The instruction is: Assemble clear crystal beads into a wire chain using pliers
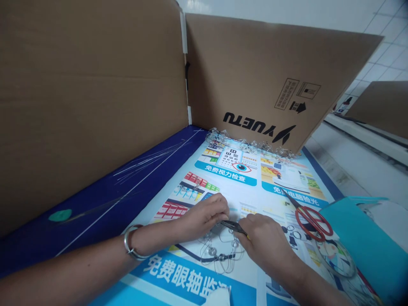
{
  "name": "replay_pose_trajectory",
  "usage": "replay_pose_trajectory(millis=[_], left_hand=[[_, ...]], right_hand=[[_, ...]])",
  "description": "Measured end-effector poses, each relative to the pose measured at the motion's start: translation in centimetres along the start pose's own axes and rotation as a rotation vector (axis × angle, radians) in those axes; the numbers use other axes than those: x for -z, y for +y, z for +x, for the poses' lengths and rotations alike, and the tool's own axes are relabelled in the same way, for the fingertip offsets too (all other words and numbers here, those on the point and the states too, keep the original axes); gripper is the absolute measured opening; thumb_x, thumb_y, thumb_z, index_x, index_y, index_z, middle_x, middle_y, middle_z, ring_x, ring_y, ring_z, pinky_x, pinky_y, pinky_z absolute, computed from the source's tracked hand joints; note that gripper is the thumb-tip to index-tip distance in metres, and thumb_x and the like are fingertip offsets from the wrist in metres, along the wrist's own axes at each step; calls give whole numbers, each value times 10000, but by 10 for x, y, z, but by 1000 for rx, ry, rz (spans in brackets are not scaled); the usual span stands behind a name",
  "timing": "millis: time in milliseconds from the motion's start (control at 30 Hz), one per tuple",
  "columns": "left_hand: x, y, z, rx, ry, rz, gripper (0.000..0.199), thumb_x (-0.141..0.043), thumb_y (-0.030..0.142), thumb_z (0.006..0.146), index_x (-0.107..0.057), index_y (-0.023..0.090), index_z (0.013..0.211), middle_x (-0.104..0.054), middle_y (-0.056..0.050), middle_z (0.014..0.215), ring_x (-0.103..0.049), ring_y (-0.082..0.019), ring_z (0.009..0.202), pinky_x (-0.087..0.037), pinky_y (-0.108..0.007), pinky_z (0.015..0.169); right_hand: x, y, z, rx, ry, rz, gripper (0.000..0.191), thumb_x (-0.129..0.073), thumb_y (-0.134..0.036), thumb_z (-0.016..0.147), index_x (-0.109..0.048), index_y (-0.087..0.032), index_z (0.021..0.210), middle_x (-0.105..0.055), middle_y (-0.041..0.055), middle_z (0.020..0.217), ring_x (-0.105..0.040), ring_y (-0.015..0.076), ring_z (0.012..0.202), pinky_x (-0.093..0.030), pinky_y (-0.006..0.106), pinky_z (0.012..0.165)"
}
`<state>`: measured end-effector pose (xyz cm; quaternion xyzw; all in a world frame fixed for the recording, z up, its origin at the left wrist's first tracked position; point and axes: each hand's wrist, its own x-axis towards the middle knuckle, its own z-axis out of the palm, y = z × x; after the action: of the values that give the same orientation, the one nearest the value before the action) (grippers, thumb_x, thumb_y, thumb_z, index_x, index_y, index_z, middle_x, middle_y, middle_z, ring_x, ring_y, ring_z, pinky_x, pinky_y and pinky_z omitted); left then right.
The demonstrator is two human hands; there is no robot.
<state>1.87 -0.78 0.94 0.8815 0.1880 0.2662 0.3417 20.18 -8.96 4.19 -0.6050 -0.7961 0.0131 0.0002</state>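
My left hand (pixel 205 216) is closed in a pinch, with a silver bangle (pixel 129 244) on its wrist. Its fingertips hold one end of a strand of clear beads with looping thin wire or line (pixel 219 255), which lies on the printed sheet below both hands. In my right hand (pixel 266 236) is a pair of pliers (pixel 234 226) with dark jaws and a bit of yellow on the handle. The jaws' tips meet the left fingertips; what exactly they grip is hidden. Most of the pliers' handles are covered by the right palm.
Red-handled scissors (pixel 314 223) lie right of my right hand, above a coil of clear line (pixel 338 259) and beside a turquoise folder (pixel 360 233). More beaded strands (pixel 251 146) line the foot of the cardboard walls (pixel 255 63). Loose strands (pixel 149 161) and a green piece (pixel 60 215) lie left.
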Motion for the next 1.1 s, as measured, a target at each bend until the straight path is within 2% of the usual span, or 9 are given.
replay_pose_trajectory(millis=[867,1100], left_hand=[[-2,0,-5,-21,-6,81,140,-377,119,853,-509,166,843,-459,-28,897,-455,-116,795,-376,-219,689],[-3,-2,-5,-41,4,76,157,-353,148,868,-506,169,838,-459,-35,889,-456,-121,787,-380,-223,686]], right_hand=[[-4,-4,-4,4,55,-38,113,-486,-286,816,-557,-218,760,-581,0,722,-506,155,657,-225,265,543],[-6,-3,-3,8,51,-45,135,-470,-291,829,-558,-209,768,-576,9,735,-505,149,675,-227,266,553]])
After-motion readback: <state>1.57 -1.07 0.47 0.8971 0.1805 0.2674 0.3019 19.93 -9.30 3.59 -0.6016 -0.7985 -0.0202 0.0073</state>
